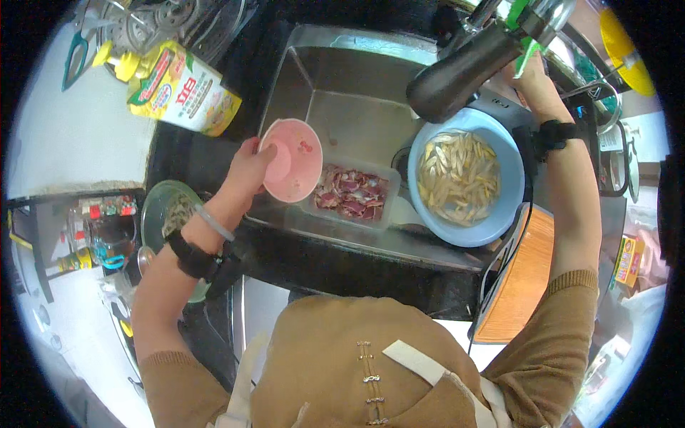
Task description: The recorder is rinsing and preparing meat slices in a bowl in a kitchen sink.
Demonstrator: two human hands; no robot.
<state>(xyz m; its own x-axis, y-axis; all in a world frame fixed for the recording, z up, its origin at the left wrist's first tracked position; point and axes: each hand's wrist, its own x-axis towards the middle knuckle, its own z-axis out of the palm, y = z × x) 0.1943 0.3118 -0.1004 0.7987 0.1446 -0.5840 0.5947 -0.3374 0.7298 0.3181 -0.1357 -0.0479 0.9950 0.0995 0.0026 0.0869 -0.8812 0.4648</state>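
My left hand grips a pink plastic bowl by its rim, thumb inside, over the left side of the steel sink. The tilted bowl has a few small red bits stuck to its inner wall. Just right of it, a clear plastic container in the sink holds pieces of dark red raw meat. A light blue basin farther right holds pale yellowish strips in liquid. Beyond the basin, my right hand reaches behind the black and chrome faucet; its fingers are mostly hidden.
A yellow pump bottle of dish soap lies left of the sink, near teal-handled scissors. A green-tinted bowl sits below my left forearm. The wooden cutting board leans by the right front edge, with a dark cable alongside.
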